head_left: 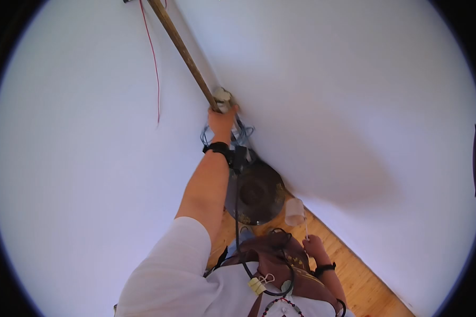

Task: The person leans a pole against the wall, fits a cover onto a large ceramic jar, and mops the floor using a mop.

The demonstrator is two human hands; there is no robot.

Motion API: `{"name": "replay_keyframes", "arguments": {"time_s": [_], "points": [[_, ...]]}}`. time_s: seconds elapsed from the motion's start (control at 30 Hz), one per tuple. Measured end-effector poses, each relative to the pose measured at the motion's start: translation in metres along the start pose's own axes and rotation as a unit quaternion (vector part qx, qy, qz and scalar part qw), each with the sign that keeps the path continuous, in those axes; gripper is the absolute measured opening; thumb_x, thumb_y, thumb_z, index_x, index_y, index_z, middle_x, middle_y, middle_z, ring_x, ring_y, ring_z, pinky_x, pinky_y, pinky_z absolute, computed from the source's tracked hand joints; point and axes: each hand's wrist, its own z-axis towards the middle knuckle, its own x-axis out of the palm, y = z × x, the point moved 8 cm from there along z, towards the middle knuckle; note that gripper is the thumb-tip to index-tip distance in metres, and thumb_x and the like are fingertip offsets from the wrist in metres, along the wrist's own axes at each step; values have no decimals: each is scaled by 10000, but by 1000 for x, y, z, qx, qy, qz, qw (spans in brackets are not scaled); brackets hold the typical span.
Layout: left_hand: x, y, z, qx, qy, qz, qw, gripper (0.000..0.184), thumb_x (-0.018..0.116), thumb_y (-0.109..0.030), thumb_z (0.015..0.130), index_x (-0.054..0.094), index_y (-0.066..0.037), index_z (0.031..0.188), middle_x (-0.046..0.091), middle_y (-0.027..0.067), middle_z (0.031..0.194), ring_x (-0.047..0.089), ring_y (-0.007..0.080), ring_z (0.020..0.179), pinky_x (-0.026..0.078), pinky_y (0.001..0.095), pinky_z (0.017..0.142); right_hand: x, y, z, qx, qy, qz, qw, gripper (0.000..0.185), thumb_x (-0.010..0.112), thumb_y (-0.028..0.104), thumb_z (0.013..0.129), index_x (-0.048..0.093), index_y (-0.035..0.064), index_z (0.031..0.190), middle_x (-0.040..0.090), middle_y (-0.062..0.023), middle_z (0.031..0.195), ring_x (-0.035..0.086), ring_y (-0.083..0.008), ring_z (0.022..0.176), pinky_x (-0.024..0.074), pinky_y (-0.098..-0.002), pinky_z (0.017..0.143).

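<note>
My left arm reaches forward into the wall corner. My left hand [221, 124] is closed around the lower part of a long wooden pole [184, 53], which slants up to the far left. A crumpled whitish object [222, 95] sits against that hand; whether my fingers hold it too, I cannot tell. Low on the right, my right hand [313, 245] is closed on the thin pale handle of a translucent dipper [295, 212], whose cup is held out in front of it. Bluish looped cords [243, 132] show just below my left hand.
A dark round object with gold patterns [256, 193] stands in the corner on the wooden floor [349, 259]. White walls [100, 174] meet behind it. A thin red cord [154, 63] hangs at upper left. A black cable [237, 211] runs down my front.
</note>
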Motion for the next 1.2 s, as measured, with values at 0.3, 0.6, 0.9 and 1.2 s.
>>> {"name": "replay_keyframes", "arguments": {"time_s": [0.3,0.6,0.9,1.2], "points": [[-66,-1,0,24,149,-127,980,779,754,-255,665,366,101,1240,506,242,1157,526,308,1041,423,353,880,15,109,29,-58,177,72,980,305,505,212,764,617,-30,615,600,-129,550,597,-216,501,467,-324,515],[-255,171,-71,-170,22,-133,976,464,618,-91,757,473,84,1161,613,160,933,601,181,815,493,264,680,80,174,124,36,295,93,950,170,528,77,755,595,-78,741,594,-174,572,593,-227,467,448,-324,408],[-454,276,-241,-368,-178,-149,900,271,581,-100,809,541,32,1042,620,109,839,624,168,705,511,253,593,59,261,136,55,299,-35,952,187,545,131,767,562,-3,637,609,-138,618,580,-191,479,399,-320,378],[-458,328,-357,-455,-193,-170,852,211,587,-84,798,558,38,968,611,92,764,594,142,604,458,233,498,90,238,157,-252,100,-372,888,279,533,239,767,578,29,945,603,-210,912,560,-399,887,454,-465,748]]}}
